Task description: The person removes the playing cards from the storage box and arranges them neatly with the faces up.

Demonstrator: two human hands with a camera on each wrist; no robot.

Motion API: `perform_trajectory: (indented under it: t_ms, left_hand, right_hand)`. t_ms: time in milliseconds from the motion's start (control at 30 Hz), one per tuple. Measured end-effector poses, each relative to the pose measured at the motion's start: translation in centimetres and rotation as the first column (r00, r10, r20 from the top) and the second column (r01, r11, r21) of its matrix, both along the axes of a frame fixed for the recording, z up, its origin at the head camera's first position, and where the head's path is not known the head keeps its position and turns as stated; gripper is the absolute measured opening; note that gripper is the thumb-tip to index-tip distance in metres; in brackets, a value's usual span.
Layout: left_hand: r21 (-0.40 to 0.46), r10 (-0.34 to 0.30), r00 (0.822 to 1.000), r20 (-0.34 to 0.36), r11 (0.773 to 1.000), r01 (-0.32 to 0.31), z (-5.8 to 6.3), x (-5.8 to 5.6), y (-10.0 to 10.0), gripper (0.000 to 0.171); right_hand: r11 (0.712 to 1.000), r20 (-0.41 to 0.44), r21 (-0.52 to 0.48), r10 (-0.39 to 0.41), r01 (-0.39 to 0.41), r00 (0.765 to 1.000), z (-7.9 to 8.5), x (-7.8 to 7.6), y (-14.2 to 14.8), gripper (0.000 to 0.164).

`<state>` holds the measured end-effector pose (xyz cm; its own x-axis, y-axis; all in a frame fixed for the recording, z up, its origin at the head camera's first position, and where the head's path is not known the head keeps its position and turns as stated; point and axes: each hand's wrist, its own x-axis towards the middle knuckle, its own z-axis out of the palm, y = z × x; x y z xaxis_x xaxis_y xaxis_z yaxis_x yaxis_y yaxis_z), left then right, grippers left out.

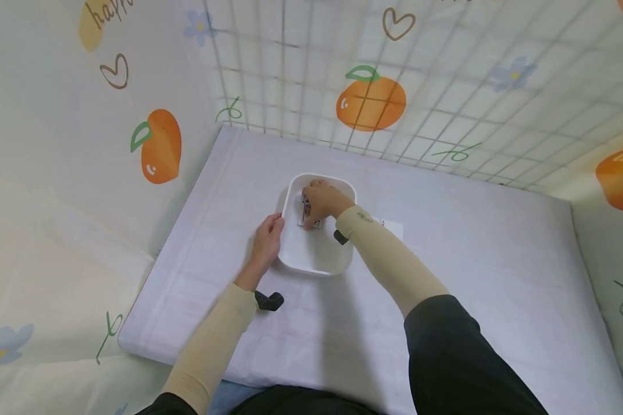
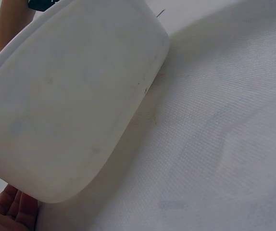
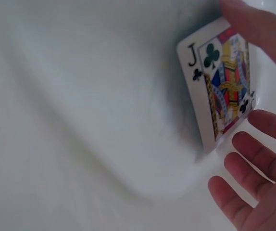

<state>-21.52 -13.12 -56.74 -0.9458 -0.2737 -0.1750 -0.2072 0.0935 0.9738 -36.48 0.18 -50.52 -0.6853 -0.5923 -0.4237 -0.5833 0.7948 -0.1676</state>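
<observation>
A white plastic basin [image 1: 316, 262] with rounded corners stands on the table. My left hand [image 1: 267, 236] holds its left rim; in the left wrist view the fingers [image 2: 25, 209] show at the end of the basin's outer wall [image 2: 75, 101]. Inside the basin, toward its far end, my right hand [image 1: 326, 200] grips a playing card, the jack of clubs [image 3: 229, 82], face toward the camera. The thumb [image 3: 258, 24] is at one short edge of the card and the index fingertip at the opposite corner. The other fingers are spread slightly apart.
On the table right of the basin lies a white card [image 1: 393, 228], partly hidden by the right sleeve. A white wire grid [image 1: 311, 75] stands along the table's back edge, before a fruit-printed curtain [image 1: 150, 86]. Black wrist cameras [image 1: 270, 301] sit on both forearms.
</observation>
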Motion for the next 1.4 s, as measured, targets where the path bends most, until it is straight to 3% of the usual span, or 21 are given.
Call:
perform_trajectory:
  t_ms: [167, 667, 1400]
  left_hand:
    - [0.026, 0.005, 1.000, -0.026, 1.000, -0.004, 0.1, 0.1, 0.1, 0.039]
    - [0.007, 0.006, 1.000, -0.002, 1.000, -0.006, 0.2, 0.0, 0.5, 0.041]
    - [0.016, -0.011, 0.998, 0.055, 1.000, 0.010, 0.9, 0.4, 1.0, 0.045]
  right_hand:
    - [1.000, -0.015, -0.001, 0.010, -0.010, 1.000, 0.5, 0.2, 0.2, 0.080]
    - [1.000, -0.045, 0.012, 0.023, -0.023, 0.999, 2.3, 0.3, 1.0, 0.076]
    - [0.998, -0.037, -0.032, -0.058, 0.057, 0.998, 6.1, 0.9, 4.8, 0.081]
